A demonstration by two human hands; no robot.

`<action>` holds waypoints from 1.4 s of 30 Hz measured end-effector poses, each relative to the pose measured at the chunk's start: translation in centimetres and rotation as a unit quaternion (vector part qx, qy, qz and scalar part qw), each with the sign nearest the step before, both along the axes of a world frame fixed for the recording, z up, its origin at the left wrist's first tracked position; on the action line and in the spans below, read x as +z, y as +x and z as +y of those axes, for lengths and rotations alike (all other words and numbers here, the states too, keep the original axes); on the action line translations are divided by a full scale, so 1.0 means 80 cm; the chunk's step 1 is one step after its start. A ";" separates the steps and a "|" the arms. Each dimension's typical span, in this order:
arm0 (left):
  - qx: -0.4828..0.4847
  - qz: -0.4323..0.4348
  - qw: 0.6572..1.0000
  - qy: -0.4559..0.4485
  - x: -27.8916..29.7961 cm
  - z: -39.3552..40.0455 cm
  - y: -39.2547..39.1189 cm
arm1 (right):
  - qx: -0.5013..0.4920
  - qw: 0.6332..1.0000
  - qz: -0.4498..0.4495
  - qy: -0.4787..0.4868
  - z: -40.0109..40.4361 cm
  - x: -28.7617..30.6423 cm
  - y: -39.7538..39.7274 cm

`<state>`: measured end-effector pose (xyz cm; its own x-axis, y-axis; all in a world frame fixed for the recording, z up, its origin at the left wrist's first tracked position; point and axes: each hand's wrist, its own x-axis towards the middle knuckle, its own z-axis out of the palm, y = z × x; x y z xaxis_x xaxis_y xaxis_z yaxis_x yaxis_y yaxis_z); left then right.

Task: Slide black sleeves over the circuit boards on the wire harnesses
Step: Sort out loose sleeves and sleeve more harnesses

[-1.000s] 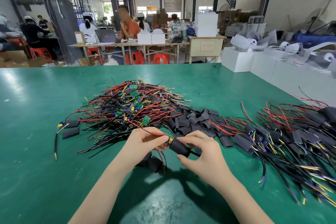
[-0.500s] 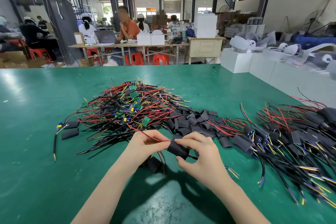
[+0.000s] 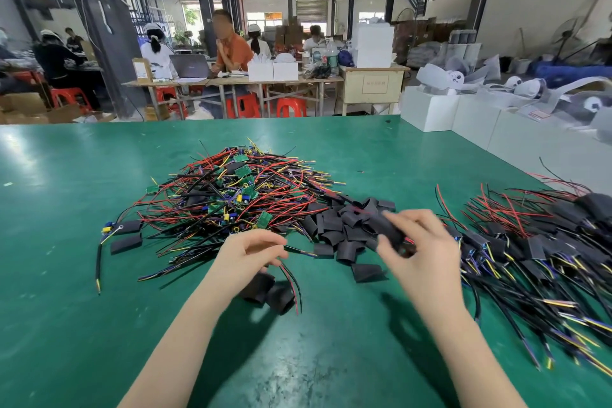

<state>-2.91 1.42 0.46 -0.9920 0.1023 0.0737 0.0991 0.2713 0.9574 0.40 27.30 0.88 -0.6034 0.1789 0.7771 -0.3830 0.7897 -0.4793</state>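
— Green surface (image 3: 82,325), workshop behind it with people seated at a long table (image 3: 231,81). What lies on the green?

— At centre, a heap of unsleeved harnesses (image 3: 231,195), red, yellow and black wires with small green circuit boards (image 3: 246,179) among them. Just right of that, a pile of loose black sleeves (image 3: 341,225). Far right, a spread of sleeved harnesses (image 3: 536,242).

— And the hands?

— Apart from each other, both above the surface. The right hand (image 3: 427,255) has fingers and thumb curled round a black sleeve (image 3: 389,228) on a harness, held over the loose pile; it is blurred, so the exact grip is unclear. The left hand (image 3: 248,255) pinches a thin black cable (image 3: 298,250) between thumb and fingertips, its coloured tips pointing right.

— Anything under the left hand?

— Two more sleeves (image 3: 268,290), and red and black wires (image 3: 293,285) hanging down beside them. I cannot tell if the hand grips those sleeves.

— Elsewhere?

— White boxes (image 3: 430,108) at the far right edge.
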 end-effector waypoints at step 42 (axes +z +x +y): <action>0.162 0.187 0.895 -0.371 -0.050 -0.043 -0.038 | 0.286 0.868 -0.244 0.324 -0.099 -0.052 0.016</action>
